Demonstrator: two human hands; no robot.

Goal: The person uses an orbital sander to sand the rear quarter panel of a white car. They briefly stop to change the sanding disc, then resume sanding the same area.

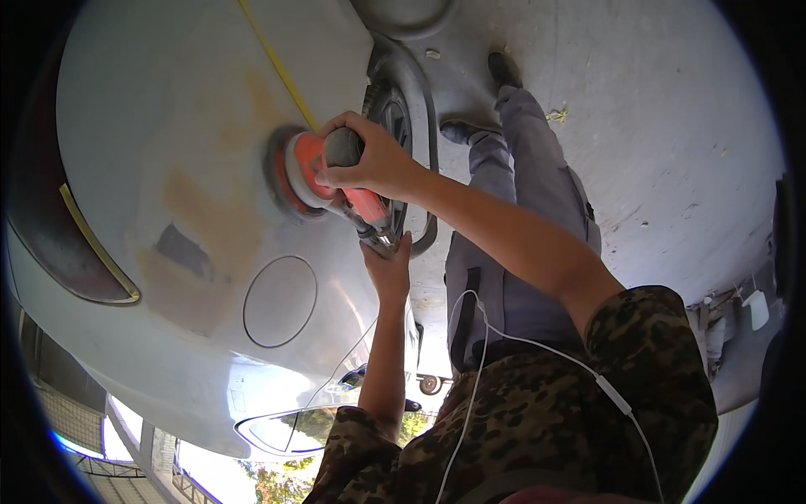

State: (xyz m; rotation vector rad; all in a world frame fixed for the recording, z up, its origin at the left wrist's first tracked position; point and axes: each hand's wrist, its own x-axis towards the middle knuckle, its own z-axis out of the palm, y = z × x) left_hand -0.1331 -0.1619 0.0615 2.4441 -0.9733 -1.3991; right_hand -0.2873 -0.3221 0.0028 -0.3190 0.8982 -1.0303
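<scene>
My right hand wraps round the dark top of a red orbital sander, thumb and fingers on either side. The sander's round pad sits against a pale car body panel, as far as this view shows. Below it, my left hand is closed round the tail end of the tool, by its metal fitting. Around the pad, the panel bears tan filler patches and a dark grey patch. A yellow tape strip runs up the panel from beside the sander. The pad's working face is hidden.
Left of the patches is a dark tail light edged with yellow tape. A round fuel flap lies nearer me. The car's wheel is beyond my hands. A thin white cable hangs across my body. My shoes stand on grey floor.
</scene>
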